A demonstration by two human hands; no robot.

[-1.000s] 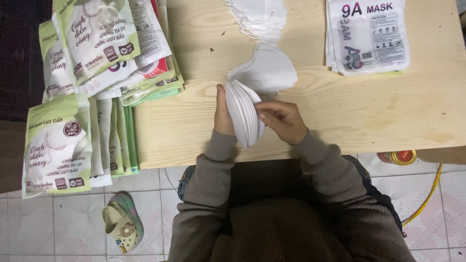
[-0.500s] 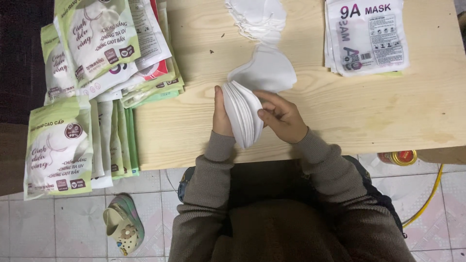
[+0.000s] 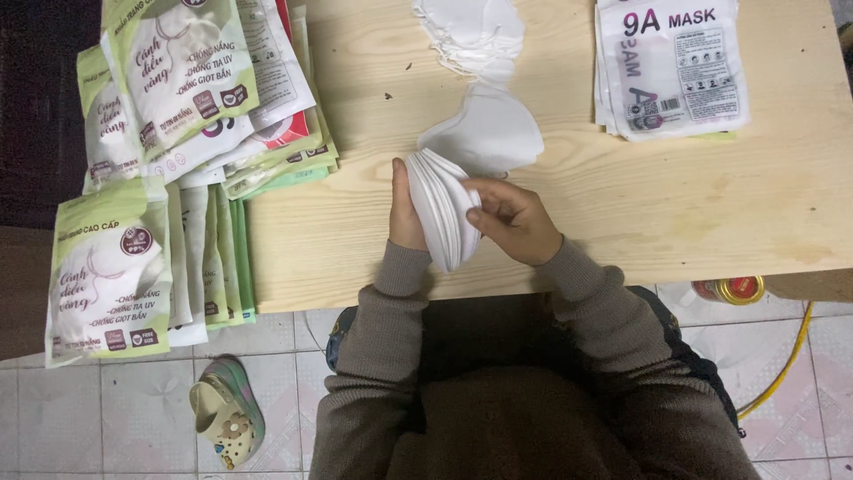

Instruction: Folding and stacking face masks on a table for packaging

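Note:
A thick stack of white face masks (image 3: 440, 209) stands on edge between my two hands, just above the near edge of the wooden table (image 3: 675, 204). My left hand (image 3: 404, 213) presses against the stack's left side. Fingers of my right hand (image 3: 514, 218) curl over the stack's right side. One loose white mask (image 3: 489, 133) lies flat on the table just beyond the stack. Farther back a pile of white masks (image 3: 471, 31) reaches the top edge of the view.
Green and white mask pouches (image 3: 178, 80) are piled at the table's left end, and some hang over its left edge (image 3: 111, 267). A stack of white printed pouches (image 3: 671, 67) lies at the back right. On the tiled floor are a slipper (image 3: 227, 422), a red tin (image 3: 729, 289) and a yellow hose (image 3: 786, 364).
My right fingers have shifted slightly along the stack's side. The stack and my left hand stay in the same spot.

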